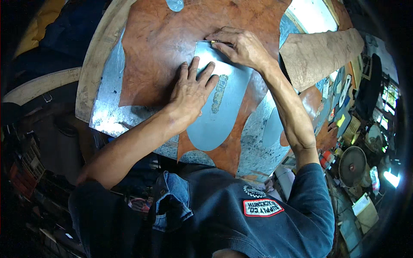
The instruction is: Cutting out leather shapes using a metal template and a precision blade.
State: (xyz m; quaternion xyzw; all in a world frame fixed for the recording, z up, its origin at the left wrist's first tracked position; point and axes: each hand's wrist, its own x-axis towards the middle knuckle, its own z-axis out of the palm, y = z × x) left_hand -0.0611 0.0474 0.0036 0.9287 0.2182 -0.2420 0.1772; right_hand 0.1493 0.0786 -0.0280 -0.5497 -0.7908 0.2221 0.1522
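Observation:
A grey, round-ended flat template point(215, 124) lies on a large piece of brown leather point(150, 60). My left hand point(191, 86) presses flat on the template's left side, fingers spread and holding nothing. My right hand point(243, 47) is closed in a pinch at the template's far edge. Between its fingertips is a slim tool point(212, 41) with a small yellowish part, lying along that edge. Most of the tool is hidden by the fingers, so its exact kind does not show.
The leather lies over a scuffed metal sheet point(105, 112) on a wooden-edged table point(86, 86). A rolled tan hide point(320, 56) rests at the far right. Beyond the right arm are a cluttered bench with flat pieces and a round fan point(352, 167).

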